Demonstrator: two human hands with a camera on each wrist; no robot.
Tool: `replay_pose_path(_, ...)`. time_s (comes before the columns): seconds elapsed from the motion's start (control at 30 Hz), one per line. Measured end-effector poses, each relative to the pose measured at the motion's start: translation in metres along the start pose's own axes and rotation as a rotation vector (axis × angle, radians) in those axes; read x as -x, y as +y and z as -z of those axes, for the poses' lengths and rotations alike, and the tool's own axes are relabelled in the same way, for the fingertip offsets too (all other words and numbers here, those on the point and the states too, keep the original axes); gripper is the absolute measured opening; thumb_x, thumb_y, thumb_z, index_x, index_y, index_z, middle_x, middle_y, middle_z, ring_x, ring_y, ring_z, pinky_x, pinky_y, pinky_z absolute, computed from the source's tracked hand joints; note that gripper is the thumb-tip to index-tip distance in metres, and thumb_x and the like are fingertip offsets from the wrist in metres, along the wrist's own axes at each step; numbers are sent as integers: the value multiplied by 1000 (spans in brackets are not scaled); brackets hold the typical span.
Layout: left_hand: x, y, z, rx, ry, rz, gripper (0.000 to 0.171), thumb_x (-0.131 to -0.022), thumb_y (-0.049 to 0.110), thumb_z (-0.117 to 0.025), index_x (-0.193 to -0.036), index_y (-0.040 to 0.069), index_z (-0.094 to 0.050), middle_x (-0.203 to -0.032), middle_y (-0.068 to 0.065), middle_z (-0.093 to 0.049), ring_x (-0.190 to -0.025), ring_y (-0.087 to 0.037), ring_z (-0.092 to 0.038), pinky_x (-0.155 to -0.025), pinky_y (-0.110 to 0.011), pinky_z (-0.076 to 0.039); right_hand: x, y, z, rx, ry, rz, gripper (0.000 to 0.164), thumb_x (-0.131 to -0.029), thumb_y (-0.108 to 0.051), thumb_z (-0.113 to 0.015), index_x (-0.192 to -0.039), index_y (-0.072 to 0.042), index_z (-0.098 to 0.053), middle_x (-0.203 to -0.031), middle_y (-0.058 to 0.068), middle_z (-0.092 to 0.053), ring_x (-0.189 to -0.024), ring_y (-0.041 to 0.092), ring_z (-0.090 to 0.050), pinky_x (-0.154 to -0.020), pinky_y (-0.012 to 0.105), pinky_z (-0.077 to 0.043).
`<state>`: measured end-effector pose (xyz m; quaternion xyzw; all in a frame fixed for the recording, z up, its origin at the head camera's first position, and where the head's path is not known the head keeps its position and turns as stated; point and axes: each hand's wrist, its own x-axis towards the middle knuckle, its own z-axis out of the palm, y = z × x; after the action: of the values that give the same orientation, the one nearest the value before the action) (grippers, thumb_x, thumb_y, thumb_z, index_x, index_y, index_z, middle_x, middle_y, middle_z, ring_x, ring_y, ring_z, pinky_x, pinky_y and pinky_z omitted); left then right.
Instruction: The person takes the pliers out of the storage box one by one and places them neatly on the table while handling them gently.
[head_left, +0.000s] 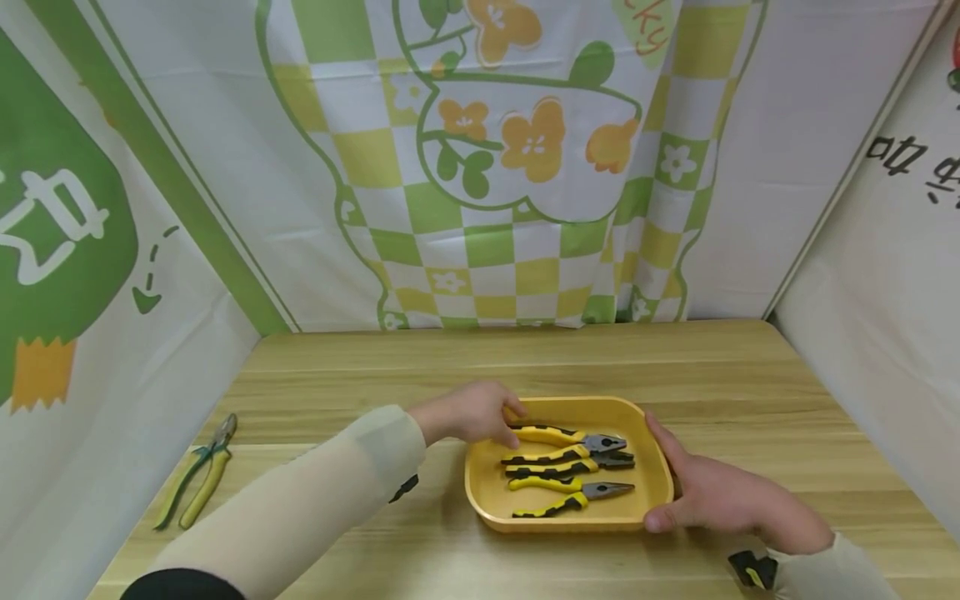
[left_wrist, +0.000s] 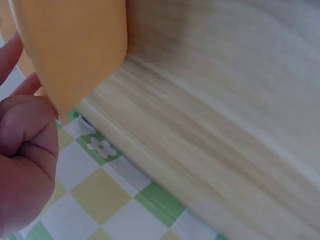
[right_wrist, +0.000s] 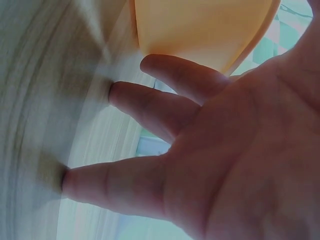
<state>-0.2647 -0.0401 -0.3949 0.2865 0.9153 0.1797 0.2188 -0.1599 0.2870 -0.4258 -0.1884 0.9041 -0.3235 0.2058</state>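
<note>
Presently, in the head view, the left hand (head_left: pixel 474 411) is reaching over the tray's (head_left: pixel 570 524) left rim beside yellow-black pliers (head_left: pixel 573 467) lying inside; whether its fingers are gripping one cannot be told. The right hand (head_left: pixel 723 496) is spanning the right end, fingers wide. Left wrist: fingers are reaching the rim. Right wrist: straight fingers are spreading above the surface (right_wrist: pixel 30 100).

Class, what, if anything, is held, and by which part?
The right hand holds the yellow tray by its right end; whether the left hand holds anything is unclear.
</note>
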Motion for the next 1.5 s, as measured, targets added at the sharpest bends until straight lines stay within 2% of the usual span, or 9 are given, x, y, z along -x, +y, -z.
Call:
replay_pose_path(0.17,-3,7,-1,-160,0,-30,39,-89,24,-77,-125,11,-70,-129,-2,-64,-123,-22,-55,-104,-36,-41,0,1,0,13,3,19,129,-81,-44,-81,-155,0,15,-137,35,-48,-109,25,-56,-99,55,-40)
replay_pose_path(0.5,-12,19,-7,-382,4,-24,31,-89,25,-77,-117,12,-74,-116,1,-68,-106,-17,-62,-96,-33,-47,0,1,0,3,0,18,129,-81,-44,-81,-154,2,15,-141,38,-42,-113,27,-55,-100,57,-38)
replay_pose_path(0.67,-14,24,-9,-404,-1,-7,26,-89,21,-76,-114,15,-76,-113,3,-69,-100,-14,-62,-92,-31,-49,2,1,0,7,1,12,128,-82,-44,-80,-154,2,15,-140,37,-43,-115,29,-54,-100,57,-38)
replay_pose_path(0.77,-15,25,-13,-444,-12,-3,22,-89,19,-76,-111,15,-76,-107,3,-68,-89,-11,-60,-87,-30,-50,2,1,0,8,-1,8,128,-82,-44,-80,-154,2,14,-140,37,-44,-115,30,-54,-100,57,-38)
replay_pose_path(0.9,-15,26,-17,-471,4,18,8,-90,10,-69,-92,17,-72,-87,4,-63,-75,-12,-53,-74,-28,-51,1,1,0,-2,-7,0,128,-82,-44,-80,-155,2,15,-140,36,-44,-115,29,-54,-100,57,-38)
replay_pose_path(1.03,-15,26,-18,-473,33,29,23,-91,1,-60,-75,19,-62,-73,4,-56,-69,-14,-51,-63,-29,-49,0,1,0,9,-5,11,127,-83,-44,-80,-154,3,15,-139,36,-45,-115,29,-54,-100,56,-39)
replay_pose_path(1.23,-14,29,-17,-462,20,51,22,-92,1,-61,-78,18,-66,-74,5,-57,-70,-14,-52,-62,-28,-48,0,1,-1,17,-3,23,127,-83,-44,-80,-154,3,15,-139,36,-45,-115,30,-54,-99,57,-39)
replay_pose_path(1.37,-13,32,-16,-426,-19,88,17,-92,4,-62,-83,17,-68,-76,4,-59,-69,-14,-54,-61,-28,-48,1,1,-1,20,4,27,129,-82,-45,-80,-154,2,16,-137,37,-47,-113,30,-55,-99,58,-39)
replay_pose_path(1.5,-13,34,-14,-403,-71,100,18,-91,9,-62,-75,16,-64,-69,2,-56,-61,-14,-50,-55,-26,-44,1,1,-1,28,10,33,129,-82,-45,-80,-154,2,16,-137,37,-46,-112,30,-56,-99,58,-39)
